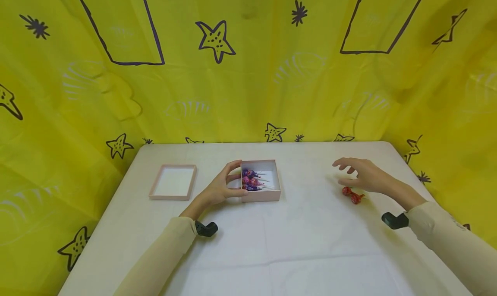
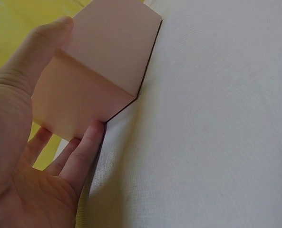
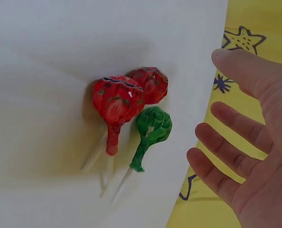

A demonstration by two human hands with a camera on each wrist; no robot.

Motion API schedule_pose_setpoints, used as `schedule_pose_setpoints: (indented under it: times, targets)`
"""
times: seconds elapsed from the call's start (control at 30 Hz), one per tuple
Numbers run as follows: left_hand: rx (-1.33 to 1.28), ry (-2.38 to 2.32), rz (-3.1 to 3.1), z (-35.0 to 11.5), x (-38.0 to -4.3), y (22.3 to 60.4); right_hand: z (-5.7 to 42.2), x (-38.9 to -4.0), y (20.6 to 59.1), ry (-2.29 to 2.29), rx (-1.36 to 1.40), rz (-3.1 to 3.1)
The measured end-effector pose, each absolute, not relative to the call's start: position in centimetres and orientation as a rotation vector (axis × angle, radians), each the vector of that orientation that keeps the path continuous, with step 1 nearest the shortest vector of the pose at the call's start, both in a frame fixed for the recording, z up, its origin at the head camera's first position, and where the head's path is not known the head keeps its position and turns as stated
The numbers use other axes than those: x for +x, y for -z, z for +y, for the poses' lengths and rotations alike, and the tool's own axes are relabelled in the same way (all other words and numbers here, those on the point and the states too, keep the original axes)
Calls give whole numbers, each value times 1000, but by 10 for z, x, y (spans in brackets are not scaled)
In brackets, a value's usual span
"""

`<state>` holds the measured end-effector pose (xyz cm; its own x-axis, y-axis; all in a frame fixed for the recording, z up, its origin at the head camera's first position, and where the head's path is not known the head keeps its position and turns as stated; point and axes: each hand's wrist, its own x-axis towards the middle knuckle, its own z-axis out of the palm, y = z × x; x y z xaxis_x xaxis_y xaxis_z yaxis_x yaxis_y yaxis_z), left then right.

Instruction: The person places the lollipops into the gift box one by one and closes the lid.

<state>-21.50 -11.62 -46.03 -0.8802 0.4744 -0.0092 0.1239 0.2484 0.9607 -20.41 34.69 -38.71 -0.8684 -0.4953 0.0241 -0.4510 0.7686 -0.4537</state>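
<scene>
A small pink box [image 1: 262, 196] stands uncovered on the table with several wrapped lollipops [image 1: 250, 180], purple and pinkish red, lying at its left side, sticks toward the right. My left hand [image 1: 217, 189] grips the box from the left, its thumb on the near side and its fingers around the far corner and left wall. Off to the right, my right hand [image 1: 363, 175] hovers with spread, slightly bent fingers and holds nothing. Just below it lie two red lollipops [image 3: 118, 100] and a green lollipop [image 3: 153, 126], which the head view hides.
The pink-rimmed box lid [image 1: 172, 197] lies to the left, its white inside facing up. A white cloth covers the table [image 1: 295, 235]. A yellow patterned curtain [image 1: 248, 84] hangs behind the table and along both sides.
</scene>
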Motion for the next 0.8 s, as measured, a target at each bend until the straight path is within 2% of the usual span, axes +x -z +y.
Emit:
schedule_pose_setpoints:
  times: [0.8]
  targets:
    - [569,-1670,2225,-118,-215,461,382,-208,410,659,-625,2793]
